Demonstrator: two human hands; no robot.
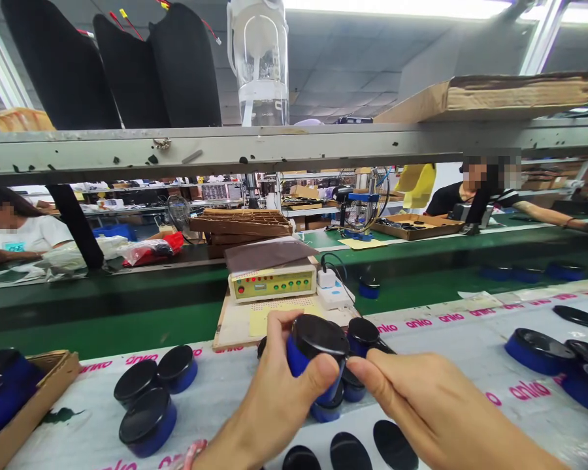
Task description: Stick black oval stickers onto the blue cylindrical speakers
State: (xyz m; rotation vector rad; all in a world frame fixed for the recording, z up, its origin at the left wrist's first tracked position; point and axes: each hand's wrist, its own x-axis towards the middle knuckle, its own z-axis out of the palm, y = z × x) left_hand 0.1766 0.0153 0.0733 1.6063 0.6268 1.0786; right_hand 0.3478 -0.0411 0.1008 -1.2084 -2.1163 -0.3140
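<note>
My left hand (pixel 274 391) is wrapped round a blue cylindrical part with a glossy black top (pixel 318 334), lifted above the bench and tilted slightly. Close against its right side is my right hand (pixel 411 385), thumb and fingers pinched together at the rim; whatever they pinch is too small to make out. Behind and below the held part stand more blue parts with black tops (pixel 363 331). Flat black discs (pixel 350 452) lie on the white sheet just below my hands.
Three blue-and-black parts (pixel 147 418) sit at left beside a cardboard box (pixel 53 385); several more (pixel 539 349) are at right. A control box (pixel 274 282) and power strip (pixel 334 295) stand ahead, under a metal shelf (pixel 294 143). Two people sit beyond the green conveyor (pixel 166 320).
</note>
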